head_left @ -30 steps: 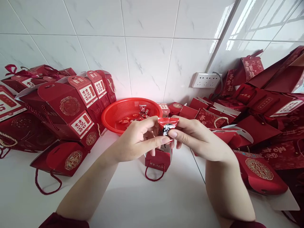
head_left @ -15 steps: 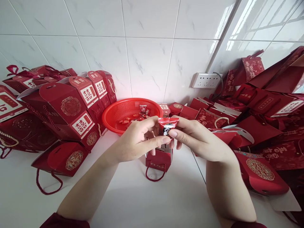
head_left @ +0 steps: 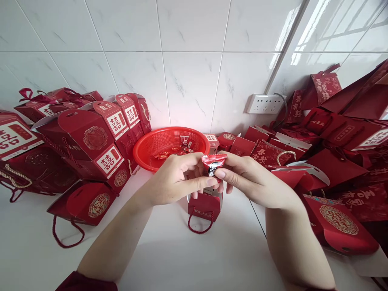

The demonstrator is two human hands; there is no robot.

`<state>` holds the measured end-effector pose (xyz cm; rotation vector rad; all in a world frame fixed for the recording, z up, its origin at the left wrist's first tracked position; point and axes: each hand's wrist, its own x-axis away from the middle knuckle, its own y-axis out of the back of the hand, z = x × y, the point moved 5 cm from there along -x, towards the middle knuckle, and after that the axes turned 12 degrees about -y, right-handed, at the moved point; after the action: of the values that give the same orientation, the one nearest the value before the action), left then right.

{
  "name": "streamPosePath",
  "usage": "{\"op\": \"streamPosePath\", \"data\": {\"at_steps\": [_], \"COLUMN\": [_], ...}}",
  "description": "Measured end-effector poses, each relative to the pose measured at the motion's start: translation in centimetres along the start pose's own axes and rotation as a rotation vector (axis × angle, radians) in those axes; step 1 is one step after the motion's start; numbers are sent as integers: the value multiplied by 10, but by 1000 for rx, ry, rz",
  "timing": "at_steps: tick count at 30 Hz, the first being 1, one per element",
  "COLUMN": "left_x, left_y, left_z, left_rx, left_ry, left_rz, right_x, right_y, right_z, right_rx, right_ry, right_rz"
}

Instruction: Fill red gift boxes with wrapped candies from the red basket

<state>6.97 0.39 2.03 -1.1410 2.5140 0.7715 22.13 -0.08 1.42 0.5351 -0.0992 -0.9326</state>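
Between my two hands is a red wrapped candy (head_left: 213,162) with a black and white print and a crimped top edge. My left hand (head_left: 178,178) pinches it from the left, its thumb along the lower edge. From the other side, my right hand (head_left: 242,173) grips it with the thumb on its front. Just below stands a small red gift box (head_left: 205,208) with a rope handle hanging down its front; my fingers partly cover its top. Behind my left hand, a red plastic basket (head_left: 142,150) contains several wrapped candies (head_left: 184,142).
Stacked red gift boxes (head_left: 81,131) fill the left side, and one box (head_left: 87,202) lies nearer with its rope loop out. More red boxes and bags (head_left: 342,161) are piled on the right. A white power strip (head_left: 266,104) is on the tiled wall (head_left: 190,81).
My hands keep the same hold on the candy, which is tilted slightly differently. The whole scene has shifted a little right and down in view.
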Motion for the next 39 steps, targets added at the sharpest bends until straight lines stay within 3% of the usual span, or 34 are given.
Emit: {"op": "streamPosePath", "data": {"at_steps": [6,12,16,27,34,39], "left_x": [1,3,4,4,2,1], "left_y": [0,7,7,5,10,18], "left_z": [0,-2,-2,-3,3,12], "left_rx": [-45,-180,-124,-280,-207,-228], "left_ry": [43,3,31,111,110,156], "left_rz": [4,-31,-32,70,-58,-62], "right_x": [2,4,4,5,5,2], "right_y": [1,3,3,5,11,13], "right_z": [-1,1,-1,1,-2,1], "right_rx": [36,109,115,132,109,97], "right_ry": [-12,3,11,-1,-71,9], "right_rz": [8,-77,-113,-91,-191,-264]}}
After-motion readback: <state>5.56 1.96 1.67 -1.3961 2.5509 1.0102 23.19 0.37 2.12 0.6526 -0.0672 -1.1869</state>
